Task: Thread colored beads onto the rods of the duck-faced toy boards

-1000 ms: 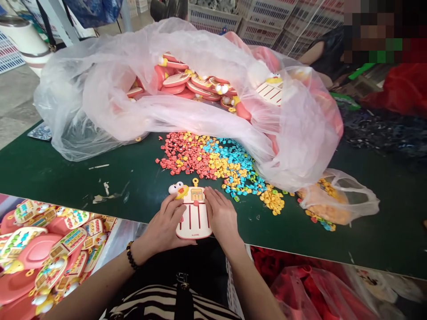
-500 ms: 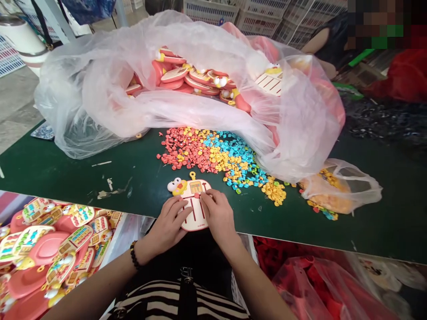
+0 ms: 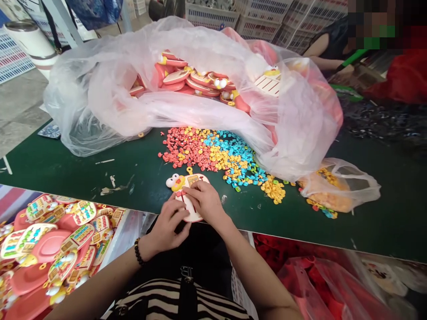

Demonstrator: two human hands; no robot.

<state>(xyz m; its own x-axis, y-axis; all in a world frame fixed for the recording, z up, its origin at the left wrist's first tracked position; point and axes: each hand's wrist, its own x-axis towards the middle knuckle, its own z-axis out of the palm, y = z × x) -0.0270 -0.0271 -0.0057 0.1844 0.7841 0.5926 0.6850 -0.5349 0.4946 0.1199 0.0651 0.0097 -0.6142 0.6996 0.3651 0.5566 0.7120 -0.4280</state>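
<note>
A cream-and-red plastic toy board with a yellow duck head [image 3: 193, 180] lies on the green table [image 3: 60, 166] right in front of me. My left hand [image 3: 168, 224] holds its lower edge. My right hand [image 3: 204, 202] lies across the board, fingers toward the duck, and hides most of its face. Just beyond the hands spreads a heap of small red, yellow and blue plastic pieces [image 3: 213, 153]. Behind that, a large translucent plastic bag [image 3: 100, 111] holds many more red-and-cream toy parts [image 3: 176, 78].
Finished duck toys [image 3: 56, 251] lie in a pile at lower left. A small bag of orange and yellow pieces [image 3: 333, 191] sits at right. A co-worker's arm [image 3: 325, 55] reaches in at upper right. White crates [image 3: 260, 18] stand behind; red bags [image 3: 310, 284] lie at lower right.
The board has shifted away from me and left, and now tilts. My right hand has moved left across it, covering more of its face.
</note>
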